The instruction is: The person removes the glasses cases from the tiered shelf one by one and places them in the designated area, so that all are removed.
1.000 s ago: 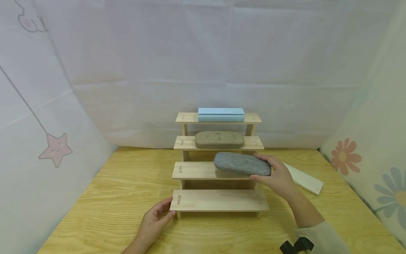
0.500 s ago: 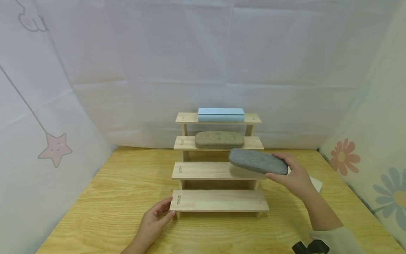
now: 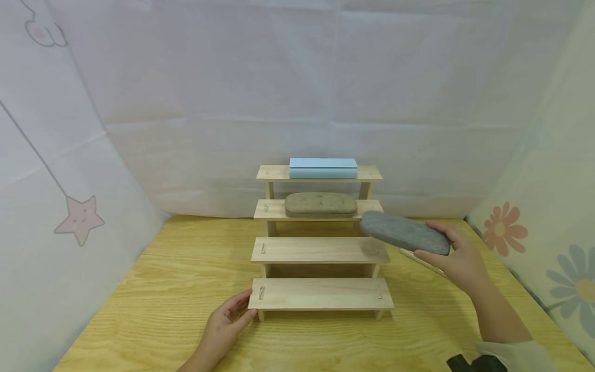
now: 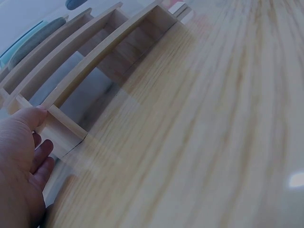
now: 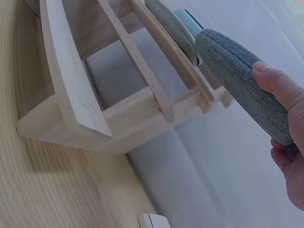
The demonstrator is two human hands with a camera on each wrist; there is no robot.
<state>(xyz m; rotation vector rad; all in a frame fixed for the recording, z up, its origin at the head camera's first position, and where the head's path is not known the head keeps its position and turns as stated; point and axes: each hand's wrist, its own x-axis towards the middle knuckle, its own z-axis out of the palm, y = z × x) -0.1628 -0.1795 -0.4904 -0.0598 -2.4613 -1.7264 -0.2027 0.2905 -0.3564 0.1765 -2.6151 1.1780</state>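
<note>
A four-step wooden shelf (image 3: 319, 250) stands in the middle of the table. My right hand (image 3: 457, 258) grips a grey felt case (image 3: 404, 233) by its right end and holds it in the air, off the shelf's right side. The same grey case (image 5: 242, 80) fills the right wrist view, thumb on top. My left hand (image 3: 230, 320) rests with fingers against the left end of the bottom step (image 3: 321, 294); the left hand (image 4: 23, 156) touches the step's corner. A brown felt case (image 3: 321, 204) lies on the second step from the top and a light blue box (image 3: 323, 168) on the top step.
A flat white box (image 3: 420, 259) lies on the wooden table (image 3: 153, 289) to the right of the shelf, mostly hidden behind my right hand. Pale cloth walls close in the back and both sides.
My right hand has lifted the grey case off the third step and carried it rightwards, away from the shelf. The left hand has stayed at the bottom step.
</note>
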